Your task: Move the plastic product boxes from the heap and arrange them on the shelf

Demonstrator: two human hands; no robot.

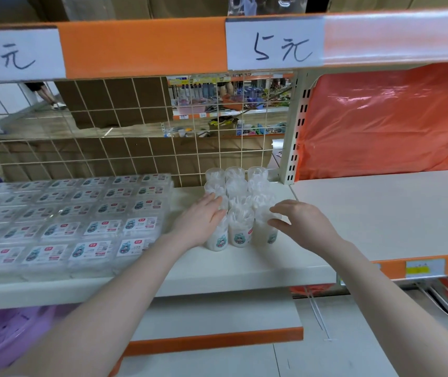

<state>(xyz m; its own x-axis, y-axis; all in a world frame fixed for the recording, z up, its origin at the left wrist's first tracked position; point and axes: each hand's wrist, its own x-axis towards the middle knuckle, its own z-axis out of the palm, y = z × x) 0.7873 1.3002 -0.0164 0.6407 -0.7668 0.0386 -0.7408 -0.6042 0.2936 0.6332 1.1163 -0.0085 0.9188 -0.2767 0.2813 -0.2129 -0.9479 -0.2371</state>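
Both hands are at the cluster of round plastic tubs (240, 205) on the shelf (233, 270). Left hand (199, 223) presses flat, fingers straight, on the cluster's left side; right hand (303, 223) hovers spread at its right. Flat labelled boxes (65, 219) fill the shelf left of the cluster.

Two handwritten price labels (274, 44) on the orange shelf edge above, wire grid back panel (125, 148), orange plastic bags (388, 121) at right, purple basin (2, 336) lower left
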